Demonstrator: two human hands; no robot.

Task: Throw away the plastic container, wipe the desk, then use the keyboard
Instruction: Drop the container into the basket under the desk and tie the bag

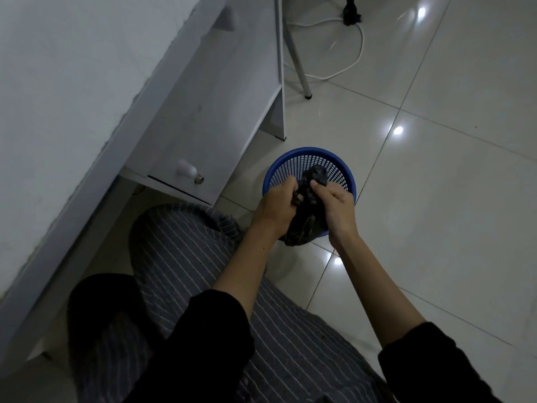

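The white desk (87, 117) stands along the left, and the blue mesh wastebasket (293, 164) sits on the tiles just past its corner, within reach of the seated person. Both hands are over it: left hand (276, 206) and right hand (340, 210) are each closed on a crumpled black plastic bag (306, 216), probably bundling it for the bin. Its long axis runs towards and away from the person, the far end pointing into the basket. I can't make out the plastic container itself.

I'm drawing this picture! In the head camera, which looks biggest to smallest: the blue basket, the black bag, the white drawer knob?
1. Blue basket
2. Black bag, nearer the camera and partly hidden by both hands, so it's close.
3. White drawer knob, clearly smallest.
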